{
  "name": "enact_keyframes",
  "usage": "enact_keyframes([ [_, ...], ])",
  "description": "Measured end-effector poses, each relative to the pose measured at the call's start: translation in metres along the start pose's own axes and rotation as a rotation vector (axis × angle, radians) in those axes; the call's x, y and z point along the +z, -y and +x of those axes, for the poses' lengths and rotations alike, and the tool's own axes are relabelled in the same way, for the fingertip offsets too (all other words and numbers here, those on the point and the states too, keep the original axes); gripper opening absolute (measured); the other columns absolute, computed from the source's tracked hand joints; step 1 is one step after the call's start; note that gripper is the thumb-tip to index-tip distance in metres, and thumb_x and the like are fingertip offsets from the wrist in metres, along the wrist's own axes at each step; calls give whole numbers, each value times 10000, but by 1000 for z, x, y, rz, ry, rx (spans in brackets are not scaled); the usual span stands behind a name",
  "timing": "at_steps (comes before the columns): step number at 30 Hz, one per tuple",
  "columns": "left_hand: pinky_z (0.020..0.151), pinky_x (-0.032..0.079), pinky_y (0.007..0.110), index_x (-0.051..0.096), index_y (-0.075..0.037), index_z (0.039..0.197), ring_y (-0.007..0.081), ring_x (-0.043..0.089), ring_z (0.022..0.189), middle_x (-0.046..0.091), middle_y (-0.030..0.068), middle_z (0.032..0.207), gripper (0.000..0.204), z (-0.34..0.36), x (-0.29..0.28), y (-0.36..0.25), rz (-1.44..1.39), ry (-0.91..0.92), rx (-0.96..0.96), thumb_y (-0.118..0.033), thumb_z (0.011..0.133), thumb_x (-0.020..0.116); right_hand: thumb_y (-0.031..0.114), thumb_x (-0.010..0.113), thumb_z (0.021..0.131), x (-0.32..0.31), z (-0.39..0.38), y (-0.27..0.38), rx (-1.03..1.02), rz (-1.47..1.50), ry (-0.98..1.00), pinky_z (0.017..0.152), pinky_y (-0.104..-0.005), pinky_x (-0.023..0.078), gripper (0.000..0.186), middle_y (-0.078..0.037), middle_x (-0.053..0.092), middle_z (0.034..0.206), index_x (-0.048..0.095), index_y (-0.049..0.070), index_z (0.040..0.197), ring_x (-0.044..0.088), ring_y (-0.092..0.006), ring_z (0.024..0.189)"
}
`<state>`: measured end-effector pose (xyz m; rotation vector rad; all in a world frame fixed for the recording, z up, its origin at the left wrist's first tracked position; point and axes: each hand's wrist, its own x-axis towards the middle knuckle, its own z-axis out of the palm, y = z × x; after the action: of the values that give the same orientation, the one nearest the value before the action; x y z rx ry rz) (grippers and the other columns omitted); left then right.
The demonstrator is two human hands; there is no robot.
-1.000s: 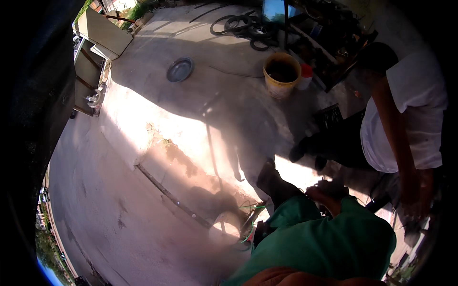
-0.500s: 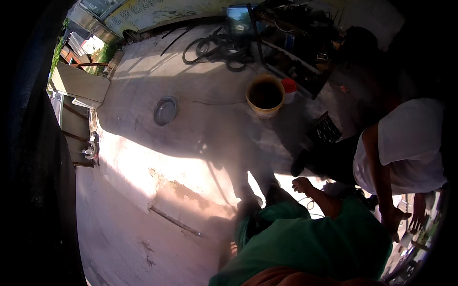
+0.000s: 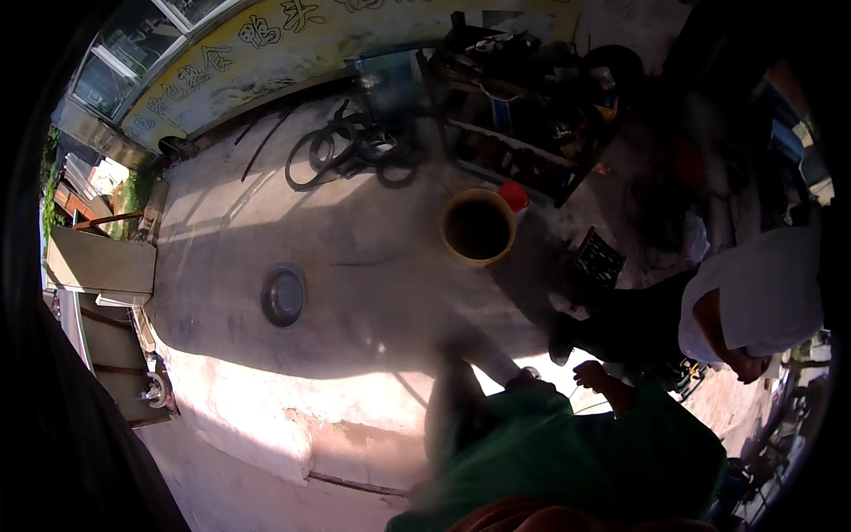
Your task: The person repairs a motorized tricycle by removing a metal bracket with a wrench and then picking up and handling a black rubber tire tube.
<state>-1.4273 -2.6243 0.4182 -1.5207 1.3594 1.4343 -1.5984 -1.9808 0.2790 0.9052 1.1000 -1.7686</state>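
Observation:
My right hand (image 3: 592, 376) reaches out past the green cloth of my clothing (image 3: 576, 452), low and right of the middle. Its fingers look curled in, and nothing shows in them, though the hand is small in the picture. It hovers over the sunlit ground near a dark shoe and touches nothing that I can see. My left hand is out of sight. To the right stands another person in a white shirt (image 3: 762, 284) and dark trousers, one hand (image 3: 749, 365) lowered at their side.
Ahead stands a yellow bucket (image 3: 448, 238) with a dark inside, a red-lidded container (image 3: 514, 197) beside it. A grey basin (image 3: 283, 296) lies on the concrete floor. Black hoses (image 3: 310, 164), a cluttered rack (image 3: 519, 142) and a dark crate (image 3: 598, 259) are farther off. A cabinet (image 3: 102, 257) stands left.
The view has shifted, so bucket, basin and hoses sit lower and farther left. My right hand has moved slightly right and down in the picture. The other person's hands have changed position.

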Motion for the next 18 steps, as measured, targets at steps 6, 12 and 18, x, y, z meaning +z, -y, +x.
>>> enact_keyframes([
  [6, 751, 543, 483, 570, -97, 1238, 324, 687, 887, 679, 157, 1060, 361, 59, -165, -207, 96, -142, 98, -332, 964, 570, 182, 613, 948, 213, -9, 66, -146, -294, -204, 489, -265, 486, 146, -56, 700, 837, 663, 52, 995, 683, -162, 657],
  [12, 482, 476, 250, 621, -109, 1131, 185, 656, 636, 678, 90, 884, 219, 79, -159, -498, -26, -126, 563, -240, 957, 615, 187, 681, 916, 240, 13, 79, -43, -172, -401, 451, -267, 453, 150, -88, 711, 799, 697, 60, 993, 652, -167, 574],
  [18, 628, 525, 317, 561, -58, 1307, 193, 678, 760, 685, 91, 948, 370, 52, -71, -612, 206, 121, 680, -242, 989, 604, 138, 608, 934, 302, 80, 172, 102, -173, -507, 388, -261, 379, 105, -38, 608, 682, 632, 91, 844, 564, -145, 492],
])
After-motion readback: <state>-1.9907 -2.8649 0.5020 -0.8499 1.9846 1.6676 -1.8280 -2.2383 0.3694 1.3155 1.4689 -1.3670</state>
